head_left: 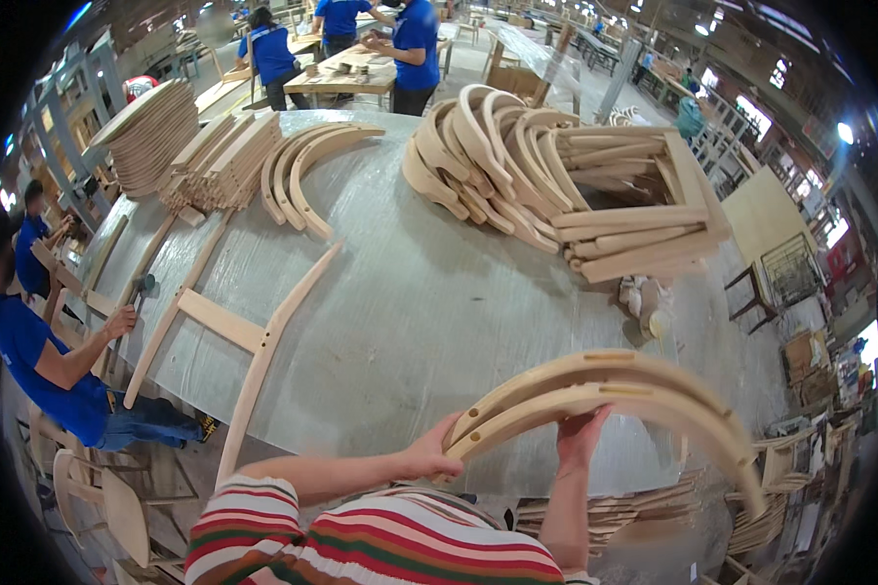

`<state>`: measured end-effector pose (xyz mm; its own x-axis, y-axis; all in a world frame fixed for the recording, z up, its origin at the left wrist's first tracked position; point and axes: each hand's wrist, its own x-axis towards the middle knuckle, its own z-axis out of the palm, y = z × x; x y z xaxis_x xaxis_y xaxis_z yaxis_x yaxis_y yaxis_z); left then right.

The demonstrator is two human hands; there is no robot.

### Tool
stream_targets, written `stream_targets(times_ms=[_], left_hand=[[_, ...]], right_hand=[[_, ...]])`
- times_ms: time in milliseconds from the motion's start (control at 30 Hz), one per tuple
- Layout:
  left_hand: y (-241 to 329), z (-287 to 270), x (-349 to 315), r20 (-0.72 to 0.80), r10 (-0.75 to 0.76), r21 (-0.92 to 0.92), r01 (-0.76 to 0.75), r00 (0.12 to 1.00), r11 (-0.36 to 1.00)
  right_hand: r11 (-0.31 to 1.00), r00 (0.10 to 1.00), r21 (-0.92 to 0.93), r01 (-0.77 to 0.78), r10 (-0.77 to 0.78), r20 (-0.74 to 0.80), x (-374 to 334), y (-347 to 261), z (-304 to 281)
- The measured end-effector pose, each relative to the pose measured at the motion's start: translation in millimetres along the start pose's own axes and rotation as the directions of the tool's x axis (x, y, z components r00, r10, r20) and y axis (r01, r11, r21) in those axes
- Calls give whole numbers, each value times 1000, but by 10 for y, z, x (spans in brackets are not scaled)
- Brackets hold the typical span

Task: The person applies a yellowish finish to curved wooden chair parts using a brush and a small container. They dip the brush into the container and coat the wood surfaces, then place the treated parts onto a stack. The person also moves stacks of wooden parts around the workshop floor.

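In front of me are two curved wooden chair parts (546, 385), lying one beside the other, with round holes near their ends and slots along the edge. My left hand (433, 450) is closed round their left end. My right hand (582, 434) grips them from below near the middle, its fingers partly hidden behind the wood. The right end of the pieces sticks out past the table's near right side. Left of my hands, an H-shaped wooden chair leg frame (226, 322) rests on the table, two long legs joined by a flat crosspiece.
On the wrapped grey table (390, 312) lie three curved pieces (307, 171), stacked slats (226, 161), a pile of bent parts (488, 161) and stacked straight legs (644, 234). At left a co-worker (54, 361) holds a hammer (143, 286). Wooden parts (615, 507) lie below the near edge.
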<state>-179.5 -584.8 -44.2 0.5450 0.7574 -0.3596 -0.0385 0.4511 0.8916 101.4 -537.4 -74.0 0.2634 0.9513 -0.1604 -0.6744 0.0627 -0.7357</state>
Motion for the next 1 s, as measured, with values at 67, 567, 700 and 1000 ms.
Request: stream_targets(times_ms=[67, 567, 700, 1000], left_hand=[[-46, -51, 43, -105, 134, -167, -150, 985, 975], [1441, -2483, 1438, -857, 430, 41, -794, 284, 607], [1543, -3014, 1903, -951, 297, 165, -666, 88, 727], [1915, -3636, 2299, -982, 140, 166, -225, -128, 960]], right_hand=[[987, 990, -143, 69, -50, 132, 370, -75, 520], [883, 900, -346, -318, 395, 182, 890, 509, 1549], [899, 949, -331, -288, 315, 31, 872, 384, 887], [742, 998, -668, -64, 30, -62, 568, 466, 462]])
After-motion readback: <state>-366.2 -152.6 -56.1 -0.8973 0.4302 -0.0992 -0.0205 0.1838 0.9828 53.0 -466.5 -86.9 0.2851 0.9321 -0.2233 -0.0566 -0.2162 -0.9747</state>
